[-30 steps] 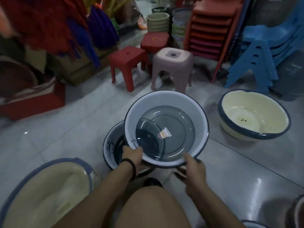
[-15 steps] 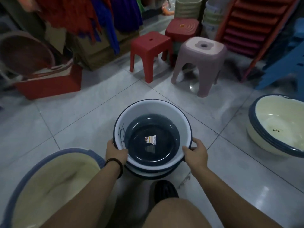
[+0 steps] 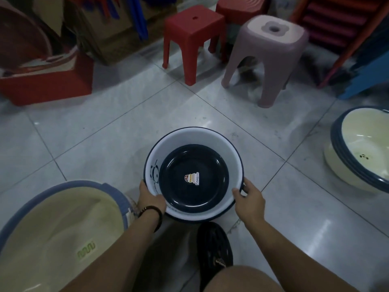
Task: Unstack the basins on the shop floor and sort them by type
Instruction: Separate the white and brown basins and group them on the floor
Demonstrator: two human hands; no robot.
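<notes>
Head view. CLERK: Items cut off or hard to read?

CHECKER: Item 1, cream basin (image 3: 52,218), blue-grey rim, lower left: cut by the left and bottom edges; green mark on its inner wall, illegible. Item 2, cream basins (image 3: 362,142), dark-blue rims, nested, far right: cut by the right edge; count unclear. Item 3, dark rim (image 3: 189,220) showing just under the white basin (image 3: 210,142): the rest is hidden, so what it belongs to cannot be told. Item 4, red stool (image 3: 193,24) and mauve stool (image 3: 273,32), top of view; a second red one behind, mostly cropped. Item 5, black shoe (image 3: 214,247), heel covered by a knee (image 3: 242,279).

CLERK: The task item?

CHECKER: White basin, dark-blue rim, centre, low over the tiled floor (image 3: 105,133), just ahead of the shoe, between the two hands. Resting or lifted: cannot tell. Round dark-blue bottom bearing a sticker (image 3: 192,178) reading "Bamboo"; whether that bottom is the basin's own or a separate dish nested inside cannot be told. Cartoon face on the left inner wall.

CLERK: Fingers?

CHECKER: Left hand (image 3: 151,197): grips the near-left rim, thumb hooked inside over the edge, other fingers hidden under the outside. Bracelet (image 3: 150,211) on that wrist. Right hand (image 3: 248,199): grips the near-right rim, thumb on top of the edge, fingers curled round the outside, tips hidden.
</notes>
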